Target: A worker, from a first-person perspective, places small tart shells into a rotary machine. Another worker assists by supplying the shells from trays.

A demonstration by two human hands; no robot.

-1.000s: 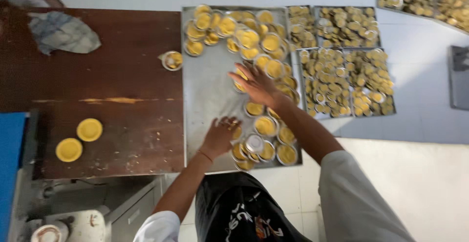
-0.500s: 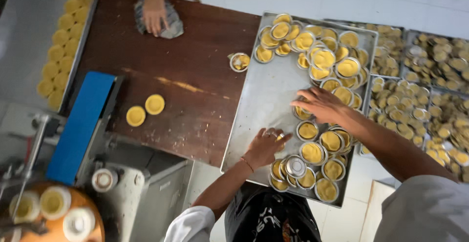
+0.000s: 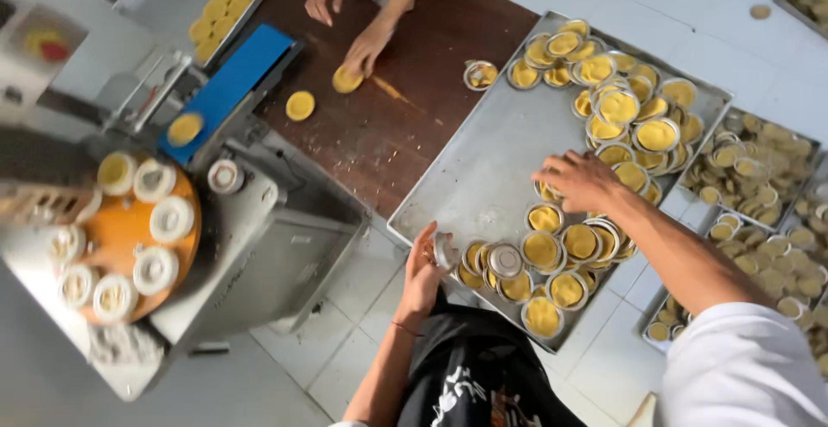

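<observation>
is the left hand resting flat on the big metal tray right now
No: the left hand is lifted at the near edge of the metal tray, with a small empty foil cup at its fingertips, while the right hand reaches over the filled cups.

A bakery workroom: steel trays (image 3: 483,185) of filled tart tins (image 3: 655,135) (dozens) beside a rotary press machine (image 3: 129,246).

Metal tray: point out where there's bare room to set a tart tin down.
The metal tray is bare across its middle and left side, between the tins along the top edge and the cluster at the bottom. The right side is crowded: filled tins sit packed together around the right hand. The left hand holds a tin at the lower-left rim.
</observation>
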